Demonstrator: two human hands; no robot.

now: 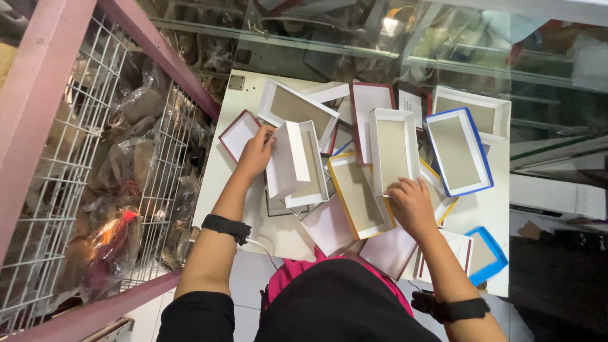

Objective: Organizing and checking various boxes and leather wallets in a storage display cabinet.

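A wire rack (69,190) with a pink frame (44,88) stood to the left of the white table (244,104), stuffed with goods wrapped in clear plastic bags (126,158). Glass shelves (392,44) ran along the far side. A blue-edged box tray (457,152) lay near the table's right edge, a smaller blue one (487,253) at the near corner.

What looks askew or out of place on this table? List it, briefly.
The shallow box trays lie in a jumbled, overlapping heap at mixed angles, not stacked. The left hand tips a white tray up on edge. A blue-rimmed tray overhangs the white table edge. No damage or spill shows.
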